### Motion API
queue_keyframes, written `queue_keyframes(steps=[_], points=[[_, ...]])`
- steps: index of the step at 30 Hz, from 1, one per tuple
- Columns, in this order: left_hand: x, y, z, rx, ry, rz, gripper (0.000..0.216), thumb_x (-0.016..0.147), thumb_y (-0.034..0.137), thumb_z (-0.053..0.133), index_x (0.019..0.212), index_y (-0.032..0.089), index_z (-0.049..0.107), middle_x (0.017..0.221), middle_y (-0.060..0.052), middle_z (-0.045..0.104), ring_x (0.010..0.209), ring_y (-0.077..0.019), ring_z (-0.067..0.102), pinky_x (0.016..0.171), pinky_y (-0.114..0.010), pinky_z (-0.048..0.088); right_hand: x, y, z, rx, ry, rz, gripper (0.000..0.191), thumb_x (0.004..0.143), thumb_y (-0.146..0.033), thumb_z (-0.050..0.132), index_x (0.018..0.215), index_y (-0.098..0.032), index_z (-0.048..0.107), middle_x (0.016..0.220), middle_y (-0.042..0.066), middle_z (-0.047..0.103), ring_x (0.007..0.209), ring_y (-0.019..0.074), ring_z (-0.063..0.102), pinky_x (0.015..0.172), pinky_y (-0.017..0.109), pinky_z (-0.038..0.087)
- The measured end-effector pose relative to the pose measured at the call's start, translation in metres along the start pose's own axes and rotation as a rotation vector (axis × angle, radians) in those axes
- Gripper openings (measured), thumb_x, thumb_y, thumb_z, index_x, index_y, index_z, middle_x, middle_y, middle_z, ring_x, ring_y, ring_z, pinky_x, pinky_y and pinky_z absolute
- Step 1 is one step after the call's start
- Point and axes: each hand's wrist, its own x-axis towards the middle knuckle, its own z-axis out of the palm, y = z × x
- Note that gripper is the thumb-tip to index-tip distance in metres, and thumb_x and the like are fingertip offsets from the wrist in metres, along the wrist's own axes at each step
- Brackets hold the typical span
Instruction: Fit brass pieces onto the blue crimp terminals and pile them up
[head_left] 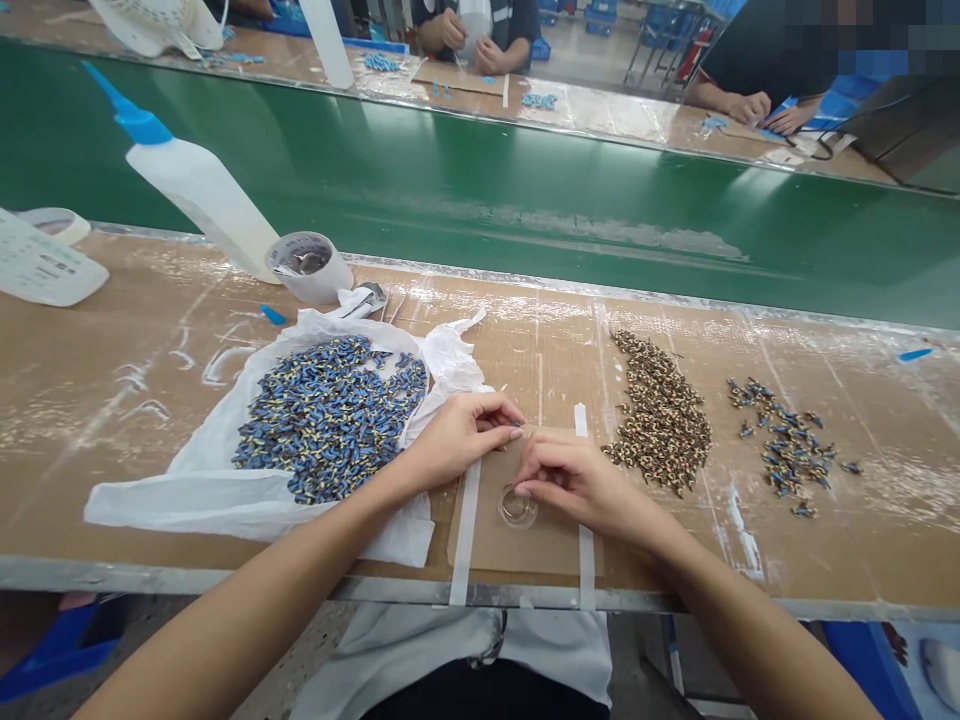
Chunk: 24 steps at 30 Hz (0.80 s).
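Note:
My left hand [469,425] is closed in a pinch, with a tiny dark-blue part [518,424] just showing at its fingertips. My right hand [566,475] is pinched over a small round clear dish [517,508]; whatever its fingers hold is too small to make out. Beneath both hands lies a cardboard sheet [487,545] held by strips of white tape. Left of my hands, many small blue-and-yellow parts [322,420] are heaped on a white plastic bag [202,500]. To the right is a pile of tiny brown-and-cream parts [664,420]. Farther right, blue-and-brown pieces [799,450] lie scattered.
A white squeeze bottle [199,195] with a blue nozzle stands beside a tape roll [330,275]. Another white bottle [45,260] is at the far left. Beyond the table's back edge runs a green belt [450,190]; two people's hands [472,40] work across it.

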Motion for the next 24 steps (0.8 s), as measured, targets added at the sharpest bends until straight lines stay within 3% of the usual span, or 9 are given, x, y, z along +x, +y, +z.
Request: queue_keyframes(steps=[3, 7, 10, 13, 19, 24], points=[[0.000, -0.002, 0.000, 0.012, -0.005, -0.002, 0.013, 0.083, 0.024, 0.063, 0.089, 0.013, 0.067, 0.082, -0.004, 0.067, 0.078, -0.0142, 0.062, 0.072, -0.026, 0.048, 0.000, 0.001, -0.004, 0.037, -0.023, 0.021, 0.015, 0.088, -0.029, 0.065, 0.078, -0.018, 0.064, 0.079, 0.001, 0.058, 0.073, 0.0132, 0.051, 0.067, 0.026, 0.040], [-0.001, -0.003, 0.000, 0.029, -0.002, -0.002, 0.014, 0.083, 0.024, 0.062, 0.090, 0.014, 0.067, 0.084, -0.004, 0.068, 0.078, -0.0146, 0.062, 0.073, -0.027, 0.049, -0.002, 0.005, -0.008, 0.217, -0.023, 0.173, 0.017, 0.089, -0.032, 0.063, 0.080, -0.018, 0.064, 0.079, 0.001, 0.061, 0.070, 0.0123, 0.053, 0.063, 0.025, 0.041], [-0.002, -0.003, 0.001, 0.040, 0.001, -0.002, 0.015, 0.084, 0.025, 0.061, 0.092, 0.014, 0.067, 0.085, -0.005, 0.068, 0.079, -0.0150, 0.063, 0.073, -0.028, 0.049, -0.002, 0.006, -0.010, 0.374, 0.026, 0.258, 0.018, 0.089, -0.034, 0.063, 0.081, -0.018, 0.062, 0.073, -0.001, 0.061, 0.067, 0.0111, 0.054, 0.061, 0.023, 0.042], [-0.003, -0.001, 0.003, 0.049, -0.014, 0.000, 0.016, 0.084, 0.025, 0.061, 0.093, 0.014, 0.067, 0.083, -0.005, 0.069, 0.077, -0.0149, 0.063, 0.071, -0.027, 0.049, -0.004, 0.005, -0.012, 0.439, 0.126, 0.251, 0.016, 0.088, -0.032, 0.065, 0.081, -0.018, 0.063, 0.073, 0.000, 0.063, 0.067, 0.0109, 0.058, 0.063, 0.023, 0.045], [-0.004, 0.006, 0.007, 0.070, -0.040, 0.017, 0.012, 0.083, 0.022, 0.063, 0.089, 0.013, 0.068, 0.073, -0.002, 0.066, 0.066, -0.0111, 0.058, 0.063, -0.023, 0.045, -0.007, 0.010, -0.012, 0.247, 0.554, 0.134, 0.009, 0.087, -0.028, 0.066, 0.085, -0.019, 0.065, 0.078, 0.003, 0.068, 0.069, 0.0137, 0.062, 0.064, 0.026, 0.049], [-0.004, 0.009, 0.008, 0.077, -0.041, 0.030, 0.009, 0.082, 0.021, 0.064, 0.085, 0.013, 0.068, 0.067, 0.000, 0.063, 0.062, -0.0103, 0.055, 0.060, -0.022, 0.043, -0.007, 0.014, -0.009, -0.003, 0.638, 0.089, 0.008, 0.086, -0.027, 0.067, 0.085, -0.019, 0.067, 0.081, 0.004, 0.071, 0.073, 0.0165, 0.065, 0.065, 0.029, 0.050]])
